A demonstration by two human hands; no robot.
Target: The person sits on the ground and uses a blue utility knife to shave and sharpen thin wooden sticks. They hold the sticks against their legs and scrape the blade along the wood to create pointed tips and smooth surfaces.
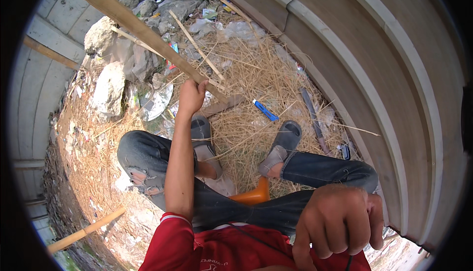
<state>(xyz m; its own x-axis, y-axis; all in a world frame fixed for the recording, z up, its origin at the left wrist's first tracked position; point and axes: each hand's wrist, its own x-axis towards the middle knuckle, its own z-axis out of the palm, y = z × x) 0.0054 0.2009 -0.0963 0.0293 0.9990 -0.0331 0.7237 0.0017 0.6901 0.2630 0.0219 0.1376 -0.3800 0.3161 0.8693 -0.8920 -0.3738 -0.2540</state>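
My left hand [192,96] is closed around the lower part of a long split bamboo strip [148,37], which slants up past the top left of the view. Its lower end comes down by a flat brown blade-like piece [224,106] on the straw. Close to the camera at lower right is my right hand [340,221], its fingers curled down; whatever they hold, if anything, is hidden. A blue utility knife [266,110] lies on the straw between my feet and the bamboo. Right of it rests a long dark tool with a brownish end [314,118].
An orange plastic thing [253,193] shows between my legs. Corrugated sheet wall [364,69] curves along the right. Pale rocks [109,88] and litter lie at left, with thin bamboo sticks [197,44] beyond. Another bamboo piece [86,230] is at lower left.
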